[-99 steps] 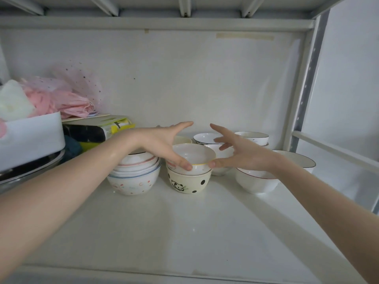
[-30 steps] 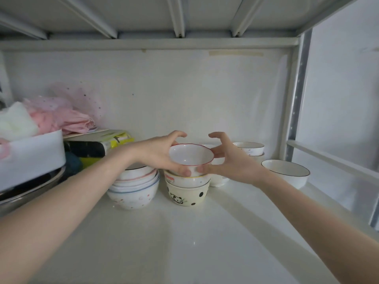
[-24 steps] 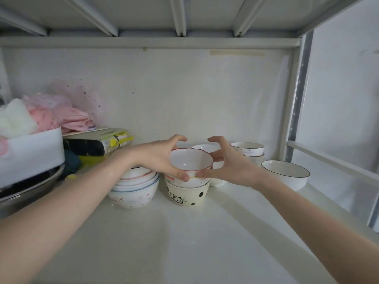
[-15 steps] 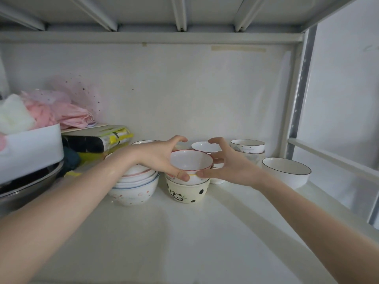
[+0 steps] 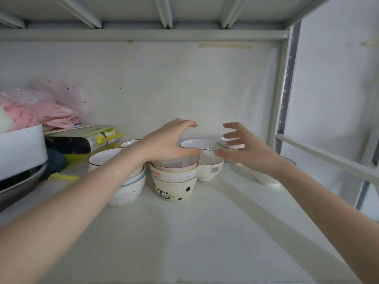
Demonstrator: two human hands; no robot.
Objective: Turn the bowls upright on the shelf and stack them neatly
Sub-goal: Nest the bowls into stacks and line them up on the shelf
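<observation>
A red-rimmed bowl [image 5: 180, 163] sits upright on top of a yellow-rimmed bowl [image 5: 174, 175], which is nested in a panda bowl [image 5: 174, 191]. My left hand [image 5: 168, 144] arches over the red-rimmed bowl, thumb lying along its front rim and fingers lifted above it. My right hand [image 5: 244, 152] hovers just right of the stack with fingers spread, holding nothing. A second stack of bowls [image 5: 127, 191] stands to the left, partly behind my left forearm. Behind are a labelled white bowl [image 5: 211, 171], another white bowl [image 5: 196, 143] and two small stacked bowls [image 5: 227, 140].
A larger white bowl [image 5: 266, 180] is half hidden by my right wrist. On the left are a white bin [image 5: 20, 146] with pink wrapping [image 5: 45, 115], a yellow-black package [image 5: 82, 140] and a metal pan [image 5: 18, 183]. A shelf upright [image 5: 285, 99] and rail [image 5: 328, 156] bound the right side.
The red-rimmed bowl has been lowered onto the panda stack. My right hand has let go and drawn back to the right; my left fingers have lifted off the bowl.
</observation>
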